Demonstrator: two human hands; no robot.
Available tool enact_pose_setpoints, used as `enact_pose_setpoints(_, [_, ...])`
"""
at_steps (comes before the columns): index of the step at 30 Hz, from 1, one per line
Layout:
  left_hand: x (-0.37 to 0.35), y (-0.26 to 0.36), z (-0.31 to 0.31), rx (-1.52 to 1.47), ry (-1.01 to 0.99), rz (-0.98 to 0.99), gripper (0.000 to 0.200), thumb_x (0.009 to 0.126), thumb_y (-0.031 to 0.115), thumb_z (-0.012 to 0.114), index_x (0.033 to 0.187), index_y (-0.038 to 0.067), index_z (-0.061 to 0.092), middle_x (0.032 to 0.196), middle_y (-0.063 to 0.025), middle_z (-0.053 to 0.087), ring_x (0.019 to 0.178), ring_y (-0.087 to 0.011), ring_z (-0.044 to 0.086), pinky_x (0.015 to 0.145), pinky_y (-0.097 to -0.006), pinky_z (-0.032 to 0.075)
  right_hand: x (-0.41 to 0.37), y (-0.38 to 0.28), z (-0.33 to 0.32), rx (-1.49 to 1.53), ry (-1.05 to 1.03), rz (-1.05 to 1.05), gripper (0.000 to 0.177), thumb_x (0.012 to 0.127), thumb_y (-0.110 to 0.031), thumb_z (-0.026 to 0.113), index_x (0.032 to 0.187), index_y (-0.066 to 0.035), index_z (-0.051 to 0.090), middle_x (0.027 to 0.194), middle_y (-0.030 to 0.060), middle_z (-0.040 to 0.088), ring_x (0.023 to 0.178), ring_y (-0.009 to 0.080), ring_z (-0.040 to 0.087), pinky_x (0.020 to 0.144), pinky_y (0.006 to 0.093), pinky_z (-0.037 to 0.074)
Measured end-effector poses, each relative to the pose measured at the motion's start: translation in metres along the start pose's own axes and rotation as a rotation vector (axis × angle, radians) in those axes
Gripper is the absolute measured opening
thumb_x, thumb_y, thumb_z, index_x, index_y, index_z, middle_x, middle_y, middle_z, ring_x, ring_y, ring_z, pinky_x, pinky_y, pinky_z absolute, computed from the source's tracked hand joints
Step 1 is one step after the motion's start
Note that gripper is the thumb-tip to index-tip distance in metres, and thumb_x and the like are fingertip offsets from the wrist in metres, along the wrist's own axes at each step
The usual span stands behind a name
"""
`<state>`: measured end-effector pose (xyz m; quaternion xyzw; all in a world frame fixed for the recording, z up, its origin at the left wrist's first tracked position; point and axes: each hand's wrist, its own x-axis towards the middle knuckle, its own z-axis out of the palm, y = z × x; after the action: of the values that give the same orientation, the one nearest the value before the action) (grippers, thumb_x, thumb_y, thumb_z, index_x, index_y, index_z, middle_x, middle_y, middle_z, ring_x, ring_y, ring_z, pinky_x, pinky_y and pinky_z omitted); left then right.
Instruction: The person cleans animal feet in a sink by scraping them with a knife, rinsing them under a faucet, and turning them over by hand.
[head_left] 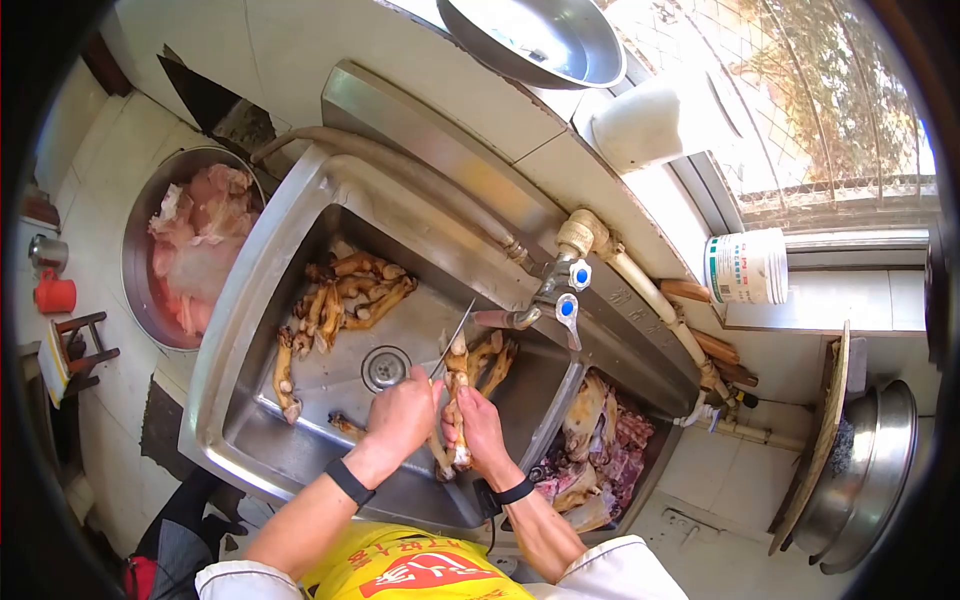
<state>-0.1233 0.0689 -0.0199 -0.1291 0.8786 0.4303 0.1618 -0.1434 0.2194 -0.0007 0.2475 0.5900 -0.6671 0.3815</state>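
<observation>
My left hand is closed around the handle of a knife, its thin blade pointing up and away along a trotter. My right hand grips that brown, singed-looking trotter, held upright over the near right part of the steel sink. The two hands are close together, with the blade beside the trotter's upper end. A pile of similar trotters lies at the back left of the basin. A single one rests by the left wall, and others sit just behind my right hand.
A second basin at right holds raw meat and bones. Left of the sink, a large metal pot contains pale pink meat. The tap reaches over the sink. A white bucket stands near the window; metal basins lean at far right.
</observation>
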Motion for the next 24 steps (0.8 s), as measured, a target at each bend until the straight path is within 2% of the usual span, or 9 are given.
enact_pose_setpoints(5, [0.002,-0.006,-0.009,0.306,0.09,0.126,0.037,0.103,0.034,0.06,0.097,-0.002,0.054,0.067,-0.0201,0.068,0.062,-0.037,0.072,0.051,-0.0461,0.056,0.002,0.004,0.009,0.004,0.043,-0.021,0.034,0.112,-0.04,0.046,0.107,-0.007,0.052,0.074,0.0026,0.053,0.053,0.0116,0.051,0.045,0.0274,0.045])
enact_pose_setpoints(9, [0.002,0.004,-0.015,0.193,0.074,0.136,0.037,0.106,0.033,0.058,0.099,-0.003,0.053,0.065,-0.0154,0.068,0.053,-0.0292,0.07,0.045,-0.0402,0.054,0.007,0.011,0.005,0.029,0.067,-0.064,0.033,0.112,-0.039,0.046,0.11,-0.007,0.054,0.076,0.0031,0.056,0.052,0.011,0.053,0.045,0.0267,0.045])
enact_pose_setpoints(11, [0.005,0.025,-0.023,-0.747,-0.279,-0.338,0.037,0.108,0.029,0.054,0.096,-0.006,0.055,0.064,-0.0149,0.066,0.051,-0.0261,0.069,0.042,-0.0375,0.052,0.005,0.006,0.007,-0.011,0.055,-0.105,0.033,0.112,-0.038,0.046,0.113,-0.006,0.055,0.077,0.003,0.058,0.053,0.0102,0.053,0.044,0.0262,0.045])
enact_pose_setpoints(13, [0.002,0.033,-0.019,-0.833,-0.264,-0.358,0.038,0.109,0.027,0.05,0.099,-0.009,0.055,0.064,-0.0156,0.065,0.048,-0.0253,0.067,0.042,-0.0395,0.051,0.001,0.002,0.009,-0.051,0.045,-0.145,0.033,0.112,-0.038,0.046,0.116,-0.006,0.056,0.078,0.003,0.059,0.053,0.0095,0.054,0.044,0.0258,0.045])
enact_pose_setpoints(15, [0.001,0.034,-0.009,-0.774,-0.137,-0.314,0.037,0.109,0.027,0.051,0.098,-0.009,0.055,0.065,-0.0177,0.066,0.048,-0.0268,0.067,0.045,-0.0413,0.052,-0.002,-0.003,0.012,-0.112,0.043,-0.234,0.036,0.112,-0.039,0.047,0.123,-0.006,0.057,0.08,0.002,0.061,0.053,0.0083,0.054,0.044,0.0242,0.045])
enact_pose_setpoints(17, [0.005,0.022,0.002,-0.73,-0.115,-0.236,0.039,0.108,0.03,0.053,0.099,-0.008,0.055,0.067,-0.0213,0.067,0.054,-0.0339,0.07,0.051,-0.0457,0.054,-0.007,-0.009,0.012,-0.067,0.051,-0.172,0.035,0.112,-0.037,0.047,0.126,-0.006,0.056,0.075,0.0014,0.059,0.052,0.0091,0.054,0.046,0.0242,0.044])
enact_pose_setpoints(19, [0.008,0.012,-0.003,-0.13,0.033,0.005,0.04,0.107,0.034,0.053,0.101,-0.006,0.056,0.071,-0.0246,0.069,0.064,-0.0414,0.071,0.057,-0.0509,0.056,-0.008,-0.01,0.008,-0.03,0.052,-0.112,0.035,0.112,-0.035,0.047,0.129,-0.005,0.056,0.071,0.0007,0.057,0.05,0.0099,0.054,0.047,0.0242,0.044])
enact_pose_setpoints(20, [0.008,0.006,-0.01,-0.11,-0.031,0.009,0.041,0.106,0.036,0.053,0.103,-0.005,0.056,0.073,-0.0252,0.07,0.07,-0.0448,0.071,0.061,-0.0535,0.056,-0.007,-0.004,0.005,-0.081,0.05,-0.117,0.034,0.112,-0.035,0.048,0.128,-0.005,0.056,0.071,0.0006,0.057,0.05,0.01,0.054,0.047,0.0245,0.043])
enact_pose_setpoints(24, [0.007,0.001,-0.029,0.077,-0.045,0.089,0.036,0.104,0.032,0.058,0.096,-0.003,0.056,0.071,-0.0236,0.069,0.067,-0.0429,0.071,0.057,-0.0514,0.057,-0.008,0.012,0.013,-0.041,0.068,-0.097,0.031,0.112,-0.034,0.049,0.124,-0.007,0.058,0.072,0.0005,0.056,0.052,0.0107,0.054,0.047,0.0257,0.044])
